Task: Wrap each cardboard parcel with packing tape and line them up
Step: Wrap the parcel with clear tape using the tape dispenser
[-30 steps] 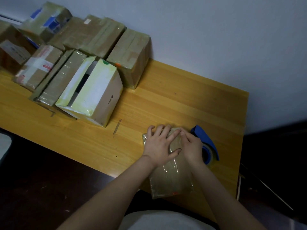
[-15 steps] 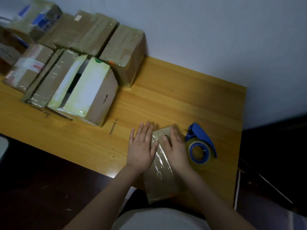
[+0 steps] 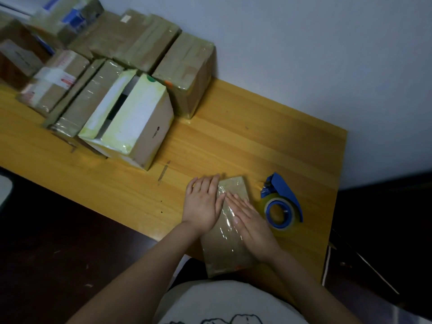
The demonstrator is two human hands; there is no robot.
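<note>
Left hand (image 3: 203, 204) flat, pressing parcel (image 3: 228, 242) edge | right hand (image 3: 251, 226) flat on parcel top

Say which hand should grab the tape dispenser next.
Right. The right hand lies flat on the parcel, next to the dispenser; the left hand rests at the parcel's other edge and would probably have to cross over.

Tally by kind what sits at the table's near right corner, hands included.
Parcel: 1
Tape dispenser: 1
Hands: 2, left hand at the parcel's left edge, right hand flat on top of it
Total: 4
</note>
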